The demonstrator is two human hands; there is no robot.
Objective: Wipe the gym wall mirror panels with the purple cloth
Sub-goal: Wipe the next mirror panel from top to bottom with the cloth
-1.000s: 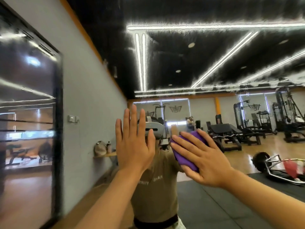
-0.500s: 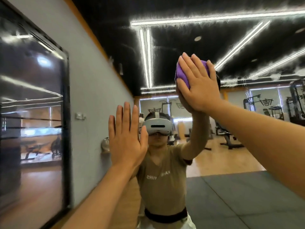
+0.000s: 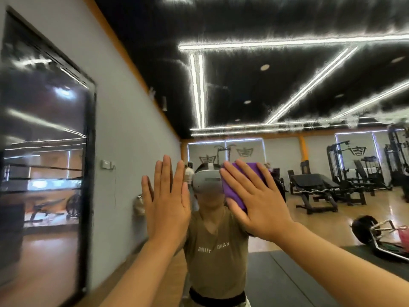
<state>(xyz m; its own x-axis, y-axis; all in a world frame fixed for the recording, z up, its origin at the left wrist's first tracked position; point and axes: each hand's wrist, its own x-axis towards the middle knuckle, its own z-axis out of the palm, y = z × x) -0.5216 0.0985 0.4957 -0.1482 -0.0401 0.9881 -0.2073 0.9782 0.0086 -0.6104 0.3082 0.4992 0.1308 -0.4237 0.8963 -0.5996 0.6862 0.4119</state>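
Note:
The mirror panel point(image 3: 309, 89) fills most of the view and reflects the gym and a person in a headset and olive shirt. My left hand point(image 3: 167, 200) lies flat on the glass with straight fingers pointing up. My right hand point(image 3: 257, 202) presses the folded purple cloth point(image 3: 236, 185) against the mirror with straight, spread fingers, just right of my left hand. Most of the cloth is hidden under my palm.
A second dark-framed mirror panel point(image 3: 44, 165) hangs on the grey wall point(image 3: 128, 134) at the left. The reflection shows weight benches point(image 3: 318, 185), cable machines and a barbell point(image 3: 365, 229) on a black floor mat.
My right hand has brought the cloth down from high on the mirror back to head height. My left hand has stayed flat on the glass.

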